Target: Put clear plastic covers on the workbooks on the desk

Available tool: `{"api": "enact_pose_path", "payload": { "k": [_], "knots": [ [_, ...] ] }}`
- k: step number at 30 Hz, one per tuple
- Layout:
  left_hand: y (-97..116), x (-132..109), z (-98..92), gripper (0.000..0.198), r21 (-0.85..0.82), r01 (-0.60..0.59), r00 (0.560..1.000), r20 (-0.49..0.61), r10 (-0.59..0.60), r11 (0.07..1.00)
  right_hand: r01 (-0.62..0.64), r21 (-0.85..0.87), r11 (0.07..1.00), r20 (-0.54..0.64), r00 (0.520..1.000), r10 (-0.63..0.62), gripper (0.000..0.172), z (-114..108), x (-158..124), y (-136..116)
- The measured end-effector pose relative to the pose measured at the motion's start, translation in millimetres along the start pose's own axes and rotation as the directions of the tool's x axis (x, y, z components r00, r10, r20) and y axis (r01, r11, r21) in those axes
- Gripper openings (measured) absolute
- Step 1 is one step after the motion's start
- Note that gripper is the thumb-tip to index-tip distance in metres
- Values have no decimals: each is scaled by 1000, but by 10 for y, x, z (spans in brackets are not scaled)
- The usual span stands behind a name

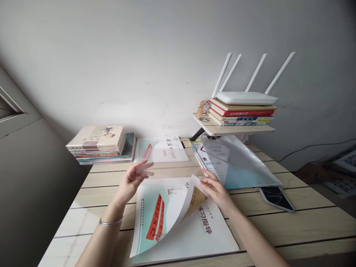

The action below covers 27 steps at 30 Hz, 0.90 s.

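A thin white and teal workbook point(180, 230) with red calligraphy strips lies on the wooden table point(306, 222) in front of me. My right hand point(215, 190) pinches the top right corner of its cover and lifts it, so the page curls up. My left hand point(135, 180) hovers open above the book's top left edge, fingers spread, holding nothing. A silver bracelet circles my left wrist.
A second matching workbook point(162, 149) lies farther back. A book stack point(101, 144) sits at the back left. A clear plastic folder point(239, 163) covers more booklets on the right, beside a dark phone point(276, 197). A shelf holds books point(241, 113) and a white router point(246, 97).
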<state>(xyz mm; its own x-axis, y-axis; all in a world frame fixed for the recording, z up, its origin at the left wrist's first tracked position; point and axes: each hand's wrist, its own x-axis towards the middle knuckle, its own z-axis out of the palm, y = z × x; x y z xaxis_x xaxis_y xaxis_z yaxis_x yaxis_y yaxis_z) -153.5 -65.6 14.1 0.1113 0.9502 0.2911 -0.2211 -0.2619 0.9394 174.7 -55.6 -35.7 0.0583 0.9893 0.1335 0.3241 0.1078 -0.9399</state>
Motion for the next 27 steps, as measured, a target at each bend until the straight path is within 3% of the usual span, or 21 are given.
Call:
{"api": "enact_pose_path", "payload": {
  "k": [5,12,15,21,27],
  "knots": [
    [-35,-5,-60,36,-21,-31,995,-95,29,999,-89,-4,996,33,996,89,42,-72,-10,-51],
    [-48,-13,-185,37,-119,1,997,-78,-11,993,-92,31,995,147,985,86,38,-55,279,-273],
    [-9,-29,-191,46,-93,43,999,-12,-44,995,-118,78,990,166,981,104,37,-43,373,-275],
    [154,-66,-116,72,-65,35,974,226,-20,997,-69,158,985,117,992,51,39,-79,421,-283],
    [279,-95,-91,54,10,20,977,211,-22,1000,-52,193,980,157,987,22,43,-170,413,-306]
  ]
}}
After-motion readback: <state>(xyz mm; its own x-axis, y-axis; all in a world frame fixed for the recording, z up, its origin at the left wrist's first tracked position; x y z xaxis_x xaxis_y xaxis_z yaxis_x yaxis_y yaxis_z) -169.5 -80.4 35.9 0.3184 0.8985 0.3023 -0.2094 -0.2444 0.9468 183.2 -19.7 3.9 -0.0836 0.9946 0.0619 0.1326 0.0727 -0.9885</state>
